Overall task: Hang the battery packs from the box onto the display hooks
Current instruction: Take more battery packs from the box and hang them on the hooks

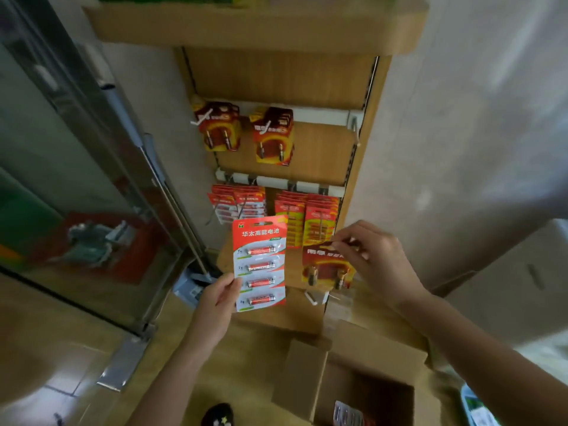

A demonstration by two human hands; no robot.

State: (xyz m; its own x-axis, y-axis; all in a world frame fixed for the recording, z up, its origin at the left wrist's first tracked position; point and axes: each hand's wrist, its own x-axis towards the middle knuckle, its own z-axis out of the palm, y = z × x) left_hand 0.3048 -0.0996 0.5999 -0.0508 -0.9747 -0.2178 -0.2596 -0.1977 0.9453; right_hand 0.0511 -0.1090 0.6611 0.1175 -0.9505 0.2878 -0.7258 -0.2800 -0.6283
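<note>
Before a wooden hook display [322, 142], the left hand [216, 298] grips a tall red-and-white four-battery card [260, 262]; the right hand [373, 256] pinches a red-and-yellow two-battery pack [322, 267], seemingly seeking a hook—align its slot squarely first.

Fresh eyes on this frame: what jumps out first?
The tall red and white four-battery pack, held up by the left hand at centre frame in front of the wooden display rack. Just right of it, the right hand pinches the top of a smaller dark red two-battery pack, near the lower hooks. Below, an open cardboard box sits on the floor with another pack inside.
</note>
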